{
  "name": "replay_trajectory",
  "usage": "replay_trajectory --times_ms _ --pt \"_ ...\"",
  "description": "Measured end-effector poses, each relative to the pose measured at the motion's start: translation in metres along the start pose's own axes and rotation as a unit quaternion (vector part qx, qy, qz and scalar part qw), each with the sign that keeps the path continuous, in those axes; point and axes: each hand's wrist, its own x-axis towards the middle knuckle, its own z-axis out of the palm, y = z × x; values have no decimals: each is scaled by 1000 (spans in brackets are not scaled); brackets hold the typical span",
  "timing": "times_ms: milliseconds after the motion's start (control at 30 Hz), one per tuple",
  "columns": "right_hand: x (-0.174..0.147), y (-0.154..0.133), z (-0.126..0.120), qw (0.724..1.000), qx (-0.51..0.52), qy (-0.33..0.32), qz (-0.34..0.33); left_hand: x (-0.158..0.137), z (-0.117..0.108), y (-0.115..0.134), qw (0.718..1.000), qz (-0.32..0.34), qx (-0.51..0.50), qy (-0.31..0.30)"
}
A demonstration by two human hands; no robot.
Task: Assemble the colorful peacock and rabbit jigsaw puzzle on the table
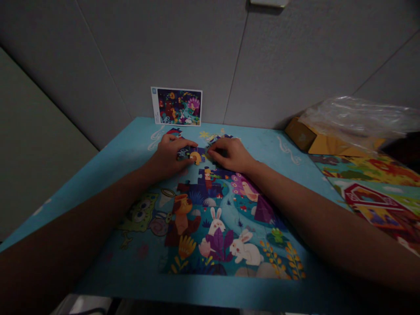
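A partly joined jigsaw puzzle (234, 227) with rabbits, a bear, a frog and a stream lies flat on the table. Beyond its upper edge, my left hand (172, 153) has thumb and index finger on a small joined group of dark blue puzzle pieces (196, 156) with a round orange shape. My right hand (230, 154) is just right of that group, fingertips pinched at its edge on what looks like a puzzle piece, mostly hidden by the fingers. Loose pieces (173, 131) lie behind my left hand, and more pieces (223, 138) behind my right.
A picture card (177, 107) of the puzzle scene leans on the grey wall panel behind the blue table (105, 175). At right stand a yellow-brown box (323, 142) and clear plastic wrapping (354, 118). Another colourful picture puzzle (377, 197) lies beside my right forearm.
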Motion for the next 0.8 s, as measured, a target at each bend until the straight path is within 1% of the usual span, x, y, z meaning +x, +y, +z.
replay_trajectory --times_ms 133,300,533,600,733,800 --pt "0 -1 -1 999 34 2 -8 -1 -2 4 1000 7 -11 11" --pt "-1 -4 -1 997 73 0 -35 -1 -4 7 1000 4 -14 10" --pt "0 -2 1 991 133 23 -24 -1 -4 6 1000 19 -7 16" --pt "1 -1 2 985 167 27 -11 -1 -4 5 1000 21 -5 16" --pt "0 1 4 974 212 47 64 -1 -2 5 1000 12 -5 12" --pt "0 1 4 972 221 41 72 0 -2 4 1000 11 -6 11"
